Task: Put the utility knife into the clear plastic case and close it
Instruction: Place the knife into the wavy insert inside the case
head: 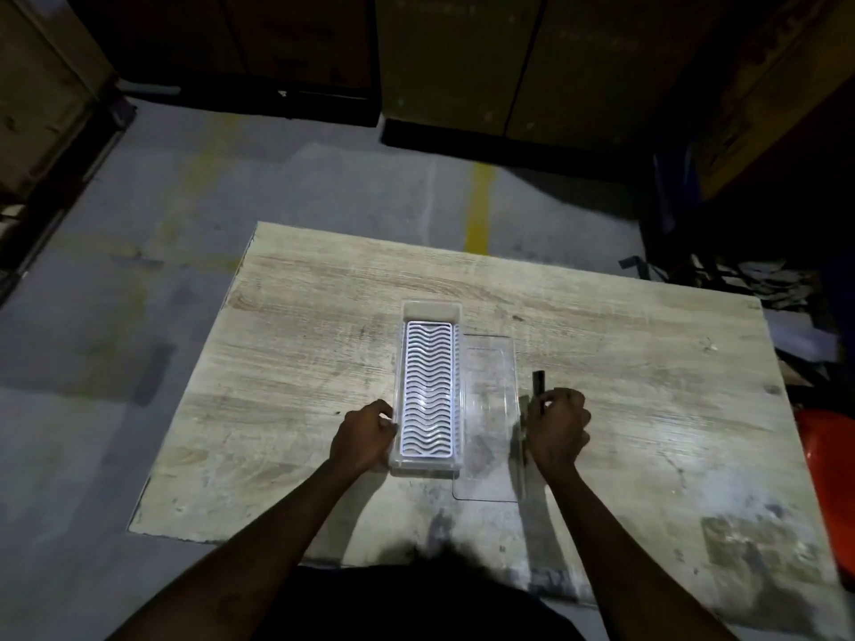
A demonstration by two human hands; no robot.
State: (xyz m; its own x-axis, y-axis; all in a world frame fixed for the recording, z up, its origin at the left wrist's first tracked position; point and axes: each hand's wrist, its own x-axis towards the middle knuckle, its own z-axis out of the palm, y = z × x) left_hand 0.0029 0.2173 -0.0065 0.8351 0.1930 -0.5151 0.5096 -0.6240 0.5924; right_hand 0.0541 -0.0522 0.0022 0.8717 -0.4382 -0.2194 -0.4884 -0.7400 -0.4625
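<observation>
A clear plastic case (430,312) lies open lengthwise in the middle of the wooden table (624,363), with a white wavy-ribbed insert (428,390) inside it. Its flat clear lid (490,409) lies on the table right beside it, on the right. My left hand (365,432) rests curled against the case's left wall near its front end. My right hand (557,427) is closed on a dark utility knife (538,383), whose tip sticks out beyond my fingers, just right of the lid. Most of the knife is hidden by my hand.
The table stands on a grey concrete floor (139,270) with a yellow stripe (479,210). Cardboard boxes (462,53) line the far side. An orange object (828,469) and dark clutter (749,279) sit off the table's right edge.
</observation>
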